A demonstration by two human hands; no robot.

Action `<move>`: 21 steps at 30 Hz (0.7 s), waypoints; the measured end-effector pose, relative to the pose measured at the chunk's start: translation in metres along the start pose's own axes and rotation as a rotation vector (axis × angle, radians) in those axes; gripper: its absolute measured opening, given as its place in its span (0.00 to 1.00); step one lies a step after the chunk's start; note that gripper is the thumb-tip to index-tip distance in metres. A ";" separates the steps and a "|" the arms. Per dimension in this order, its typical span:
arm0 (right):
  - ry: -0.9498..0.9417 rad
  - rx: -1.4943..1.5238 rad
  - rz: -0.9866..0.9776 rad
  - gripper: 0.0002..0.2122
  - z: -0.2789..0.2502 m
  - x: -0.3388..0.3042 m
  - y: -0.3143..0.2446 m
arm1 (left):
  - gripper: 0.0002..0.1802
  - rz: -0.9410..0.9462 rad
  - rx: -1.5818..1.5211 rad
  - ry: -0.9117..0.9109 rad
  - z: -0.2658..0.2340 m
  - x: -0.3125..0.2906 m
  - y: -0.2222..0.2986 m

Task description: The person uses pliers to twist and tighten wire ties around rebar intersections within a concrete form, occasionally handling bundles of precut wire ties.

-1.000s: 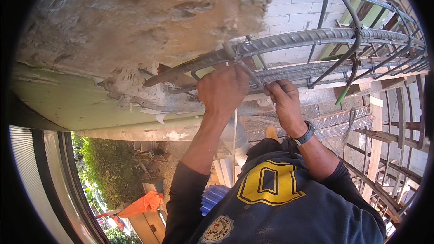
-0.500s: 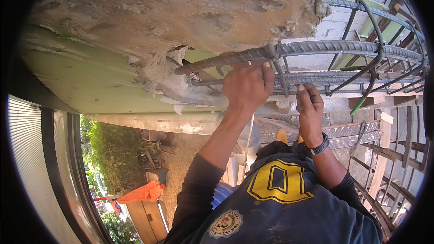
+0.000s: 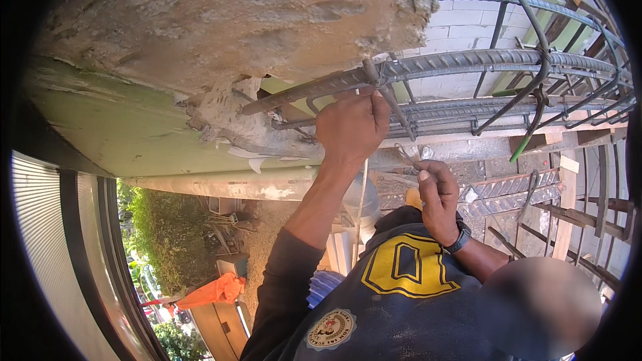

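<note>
A thick ribbed steel bar (image 3: 461, 63) runs from the broken concrete out to the right, with a bent stirrup (image 3: 394, 107) crossing it near its left end. My left hand (image 3: 351, 127) is closed just below the bar, against the stirrup. Its fingertips are hidden, so I cannot make out what they grip. Lower and to the right, clear of the bars, my right hand (image 3: 438, 200) pinches a thin looped piece of tie wire (image 3: 404, 154) between thumb and fingers. Green-handled pincers (image 3: 535, 124) hang on another stirrup farther right.
Rough broken concrete (image 3: 267, 20) overhangs at the top, above a green painted beam (image 3: 120, 117). More parallel bars (image 3: 455, 110) lie below the thick one. Under my left hand a pale thin rod or cord (image 3: 360, 207) hangs down. Timber scaffolding (image 3: 582, 220) stands at the lower right.
My right hand has drawn down and slightly left, away from the bars, and the looped wire now shows in it. My left hand keeps its place at the stirrup while the view shifts.
</note>
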State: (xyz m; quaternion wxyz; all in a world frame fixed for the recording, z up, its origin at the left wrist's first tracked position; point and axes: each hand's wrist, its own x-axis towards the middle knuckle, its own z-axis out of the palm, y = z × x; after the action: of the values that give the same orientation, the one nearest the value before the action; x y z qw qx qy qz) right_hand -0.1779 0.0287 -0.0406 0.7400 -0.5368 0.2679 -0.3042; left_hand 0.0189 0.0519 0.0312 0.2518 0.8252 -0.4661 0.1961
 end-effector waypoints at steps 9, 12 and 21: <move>-0.327 0.173 0.326 0.09 0.073 -0.001 0.039 | 0.17 -0.038 -0.013 -0.033 -0.001 0.003 0.004; -0.236 0.386 0.089 0.11 0.124 0.012 0.067 | 0.17 -0.054 -0.002 -0.065 -0.001 0.002 0.005; -0.136 0.222 0.101 0.15 0.189 0.037 0.066 | 0.24 -0.072 -0.022 -0.132 -0.005 0.002 0.003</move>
State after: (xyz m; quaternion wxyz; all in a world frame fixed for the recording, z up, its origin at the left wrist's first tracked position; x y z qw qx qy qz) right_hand -0.0056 0.1365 -0.0538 0.8256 -0.4569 0.2085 -0.2573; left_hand 0.0166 0.0524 0.0373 0.2365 0.8496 -0.4540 0.1271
